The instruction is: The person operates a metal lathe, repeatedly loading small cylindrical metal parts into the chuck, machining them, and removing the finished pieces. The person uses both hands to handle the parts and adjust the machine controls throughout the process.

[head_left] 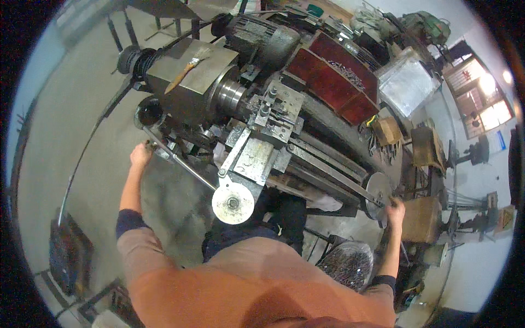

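Two metal parts, we judge, will feel stiff, heavy, perhaps oily: the steel lever [184, 165] before the lathe [254, 158], best held at its outer end, where the left hand [140, 155] is curled, and the round wheel [376, 186] rightward, where the right hand [395, 211] clasps its edge.

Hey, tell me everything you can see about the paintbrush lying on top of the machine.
The paintbrush has a slim orange-brown handle that looks wooden, a metal-looking band and pale bristles. It lies on the greyish metal housing in the picture's upper left, bristles pointing to the upper right, handle end at or just past the near edge. Nothing but the housing appears to touch it.
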Action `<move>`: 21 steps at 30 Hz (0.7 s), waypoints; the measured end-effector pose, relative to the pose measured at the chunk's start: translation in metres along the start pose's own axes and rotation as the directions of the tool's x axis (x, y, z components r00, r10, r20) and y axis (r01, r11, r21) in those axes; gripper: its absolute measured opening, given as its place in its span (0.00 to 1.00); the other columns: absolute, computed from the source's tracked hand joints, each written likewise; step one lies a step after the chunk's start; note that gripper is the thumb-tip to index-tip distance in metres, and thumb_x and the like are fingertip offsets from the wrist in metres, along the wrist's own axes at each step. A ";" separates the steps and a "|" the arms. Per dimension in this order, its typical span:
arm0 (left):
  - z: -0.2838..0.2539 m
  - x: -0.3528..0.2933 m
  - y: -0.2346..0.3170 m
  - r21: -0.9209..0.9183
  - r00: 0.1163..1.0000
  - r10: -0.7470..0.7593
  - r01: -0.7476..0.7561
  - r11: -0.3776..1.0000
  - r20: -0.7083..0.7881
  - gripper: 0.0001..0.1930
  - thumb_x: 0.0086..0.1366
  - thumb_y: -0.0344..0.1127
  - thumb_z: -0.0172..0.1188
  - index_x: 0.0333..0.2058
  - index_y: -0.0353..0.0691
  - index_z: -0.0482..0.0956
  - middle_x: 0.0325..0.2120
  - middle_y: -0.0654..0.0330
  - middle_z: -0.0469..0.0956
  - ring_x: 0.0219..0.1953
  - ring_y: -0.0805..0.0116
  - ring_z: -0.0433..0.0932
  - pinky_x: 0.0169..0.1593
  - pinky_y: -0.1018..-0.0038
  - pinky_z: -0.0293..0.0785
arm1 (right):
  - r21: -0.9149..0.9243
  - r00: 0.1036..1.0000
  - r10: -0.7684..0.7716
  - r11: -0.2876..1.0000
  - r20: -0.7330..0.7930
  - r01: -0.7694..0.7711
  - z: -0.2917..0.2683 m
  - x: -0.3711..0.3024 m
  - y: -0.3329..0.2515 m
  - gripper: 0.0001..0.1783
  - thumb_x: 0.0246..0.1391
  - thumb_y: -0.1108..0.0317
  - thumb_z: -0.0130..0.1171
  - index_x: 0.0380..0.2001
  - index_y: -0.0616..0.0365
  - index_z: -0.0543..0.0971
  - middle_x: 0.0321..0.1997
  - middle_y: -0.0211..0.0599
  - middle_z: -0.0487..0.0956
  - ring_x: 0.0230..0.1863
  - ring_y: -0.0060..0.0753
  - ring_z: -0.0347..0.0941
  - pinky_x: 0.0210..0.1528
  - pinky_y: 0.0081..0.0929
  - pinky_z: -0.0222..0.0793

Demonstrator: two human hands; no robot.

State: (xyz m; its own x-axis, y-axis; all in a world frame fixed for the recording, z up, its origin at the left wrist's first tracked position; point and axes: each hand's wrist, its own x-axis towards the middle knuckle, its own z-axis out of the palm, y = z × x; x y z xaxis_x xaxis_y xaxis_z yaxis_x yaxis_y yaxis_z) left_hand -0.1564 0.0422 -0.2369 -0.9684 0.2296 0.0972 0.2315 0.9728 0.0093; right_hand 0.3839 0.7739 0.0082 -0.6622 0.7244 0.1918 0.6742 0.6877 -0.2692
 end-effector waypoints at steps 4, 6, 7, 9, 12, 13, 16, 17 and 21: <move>-0.057 -0.008 0.018 -0.622 0.981 -0.160 0.195 0.758 0.113 0.21 0.55 0.40 0.56 0.46 0.34 0.69 0.26 0.53 0.76 0.25 0.67 0.77 0.25 0.73 0.73 | -0.463 0.887 0.389 0.852 0.250 -0.243 0.003 -0.038 0.166 0.24 0.34 0.62 0.59 0.40 0.58 0.74 0.39 0.51 0.75 0.44 0.53 0.70 0.43 0.39 0.67; -0.097 -0.013 0.053 -0.859 0.934 -0.331 0.279 0.430 0.138 0.23 0.57 0.43 0.56 0.44 0.29 0.69 0.22 0.54 0.75 0.21 0.70 0.76 0.21 0.77 0.72 | -0.548 0.790 0.558 0.756 0.254 -0.359 0.003 -0.059 0.221 0.27 0.30 0.61 0.63 0.39 0.60 0.74 0.38 0.54 0.75 0.42 0.54 0.71 0.43 0.40 0.67; -0.122 -0.023 0.069 -0.889 0.916 -0.382 0.274 0.367 0.125 0.23 0.58 0.44 0.55 0.43 0.28 0.70 0.21 0.54 0.75 0.20 0.69 0.76 0.21 0.77 0.71 | -0.548 0.764 0.592 0.740 0.258 -0.389 0.010 -0.062 0.216 0.25 0.32 0.63 0.61 0.39 0.61 0.73 0.33 0.54 0.76 0.39 0.53 0.72 0.40 0.39 0.69; -0.142 -0.021 0.093 -0.937 0.891 -0.427 0.266 0.226 0.151 0.24 0.58 0.46 0.55 0.41 0.26 0.70 0.18 0.55 0.74 0.18 0.68 0.75 0.21 0.77 0.70 | -0.460 0.834 0.511 0.804 0.211 -0.376 0.015 -0.070 0.218 0.23 0.33 0.62 0.60 0.36 0.62 0.75 0.30 0.53 0.77 0.36 0.52 0.74 0.38 0.38 0.70; -0.131 -0.003 0.109 -0.953 0.863 -0.471 0.274 0.131 0.184 0.23 0.58 0.48 0.55 0.33 0.28 0.71 0.16 0.55 0.73 0.16 0.67 0.75 0.18 0.76 0.69 | -0.528 0.763 0.625 0.709 0.166 -0.467 0.028 -0.085 0.214 0.19 0.33 0.62 0.60 0.32 0.61 0.78 0.30 0.50 0.78 0.35 0.50 0.74 0.37 0.38 0.70; -0.132 -0.003 0.124 -0.971 0.813 -0.551 0.239 0.015 0.191 0.20 0.58 0.46 0.56 0.30 0.28 0.70 0.17 0.54 0.74 0.15 0.65 0.74 0.17 0.72 0.69 | -0.493 0.786 0.607 0.722 0.117 -0.485 0.033 -0.100 0.210 0.20 0.33 0.58 0.61 0.31 0.60 0.77 0.31 0.49 0.78 0.35 0.49 0.75 0.37 0.39 0.70; -0.129 0.001 0.148 -0.951 0.777 -0.551 0.273 -0.142 0.305 0.14 0.55 0.36 0.56 0.30 0.27 0.69 0.18 0.53 0.75 0.15 0.64 0.74 0.18 0.72 0.70 | -0.521 0.765 0.644 0.647 -0.019 -0.558 0.044 -0.141 0.182 0.22 0.33 0.51 0.62 0.29 0.57 0.76 0.31 0.47 0.78 0.37 0.49 0.74 0.39 0.39 0.70; -0.126 -0.001 0.150 -0.960 0.752 -0.596 0.233 -0.158 0.280 0.12 0.55 0.33 0.55 0.31 0.27 0.69 0.18 0.52 0.75 0.15 0.64 0.74 0.18 0.72 0.70 | -0.402 0.754 0.657 0.691 0.001 -0.601 0.041 -0.141 0.146 0.18 0.34 0.59 0.55 0.27 0.62 0.77 0.32 0.52 0.77 0.38 0.51 0.74 0.41 0.40 0.68; -0.109 0.012 0.150 -0.958 0.777 -0.565 0.265 -0.106 0.278 0.09 0.52 0.27 0.53 0.32 0.28 0.68 0.19 0.52 0.75 0.15 0.65 0.74 0.18 0.74 0.71 | -0.365 0.718 0.694 0.655 -0.057 -0.662 0.038 -0.172 0.086 0.23 0.33 0.57 0.53 0.31 0.65 0.76 0.36 0.56 0.76 0.42 0.56 0.71 0.43 0.42 0.66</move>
State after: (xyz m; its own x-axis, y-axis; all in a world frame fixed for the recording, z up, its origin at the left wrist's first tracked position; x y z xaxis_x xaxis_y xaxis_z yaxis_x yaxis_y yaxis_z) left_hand -0.1230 0.1877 -0.1255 -0.9090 -0.3622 -0.2060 -0.1929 -0.0724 0.9785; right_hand 0.5433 0.7063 -0.0833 0.0110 0.9999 0.0044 0.9991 -0.0111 0.0410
